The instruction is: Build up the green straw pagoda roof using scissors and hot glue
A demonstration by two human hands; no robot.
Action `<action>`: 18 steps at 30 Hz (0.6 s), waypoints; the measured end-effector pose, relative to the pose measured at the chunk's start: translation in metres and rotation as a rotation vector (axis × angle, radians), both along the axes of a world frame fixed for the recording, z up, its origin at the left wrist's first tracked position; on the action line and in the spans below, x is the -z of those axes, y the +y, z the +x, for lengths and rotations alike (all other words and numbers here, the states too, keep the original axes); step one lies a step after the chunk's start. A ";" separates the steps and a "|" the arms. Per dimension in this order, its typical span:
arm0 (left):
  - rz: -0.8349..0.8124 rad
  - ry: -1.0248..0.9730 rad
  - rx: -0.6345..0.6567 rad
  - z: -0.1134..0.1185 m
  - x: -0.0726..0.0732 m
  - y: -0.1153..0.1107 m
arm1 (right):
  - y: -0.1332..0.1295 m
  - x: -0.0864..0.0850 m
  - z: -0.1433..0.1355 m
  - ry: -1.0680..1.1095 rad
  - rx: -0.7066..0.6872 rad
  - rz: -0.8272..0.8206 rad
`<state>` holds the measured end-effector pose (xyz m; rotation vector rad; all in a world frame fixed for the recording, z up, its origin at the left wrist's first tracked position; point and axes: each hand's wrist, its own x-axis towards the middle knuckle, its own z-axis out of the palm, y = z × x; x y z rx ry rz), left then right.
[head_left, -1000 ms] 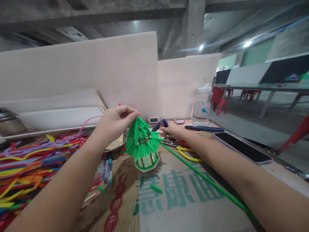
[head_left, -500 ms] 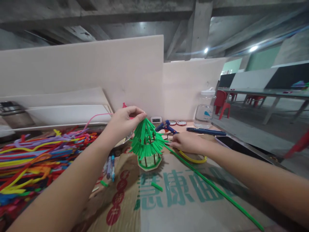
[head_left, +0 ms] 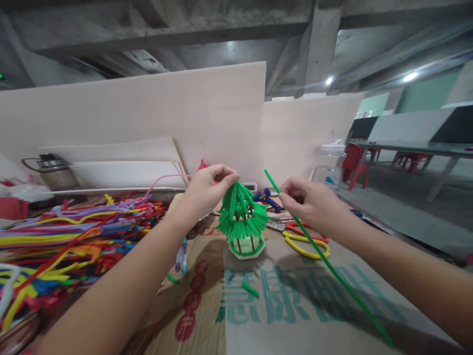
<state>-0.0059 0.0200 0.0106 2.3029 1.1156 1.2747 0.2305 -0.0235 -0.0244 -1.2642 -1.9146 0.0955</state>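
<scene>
A small green pavilion model [head_left: 244, 224] with two tiers of pipe-cleaner roof stands on the cardboard. My left hand [head_left: 214, 190] pinches the peak of its upper roof, fingers closed. To the right, my right hand [head_left: 308, 199] is raised, thumb and fingers closed on a long green pipe cleaner [head_left: 332, 273]. Its short end points up past my fingertips, and the long end slants down toward the lower right. Beneath that hand lie scissors [head_left: 308, 246] with yellow handles, beside a red-handled tool [head_left: 299, 228]. A short cut green piece [head_left: 250, 290] rests in front of the model.
Many coloured pipe cleaners [head_left: 74, 236] are heaped at the left. Behind the model is a blue glue gun [head_left: 268, 198]. A clear bottle [head_left: 328, 165] stands at the back right, and pens [head_left: 184, 256] lie left of the model. Pale boards [head_left: 148, 118] rise behind the table.
My right hand has lifted from the table beside the model, raising the green pipe cleaner's end and uncovering the scissors. My left hand stays on the roof peak. The view has shifted slightly.
</scene>
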 end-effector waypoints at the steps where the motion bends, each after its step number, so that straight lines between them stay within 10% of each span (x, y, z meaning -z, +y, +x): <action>1: -0.010 -0.015 0.014 0.002 0.001 -0.001 | -0.009 -0.011 -0.007 -0.015 -0.030 0.042; 5: -0.044 -0.025 0.092 0.008 0.004 0.000 | -0.037 -0.031 -0.037 -0.107 -0.091 0.205; 18: -0.125 0.011 0.157 -0.011 -0.006 0.004 | -0.030 0.001 -0.036 -0.251 -0.062 0.209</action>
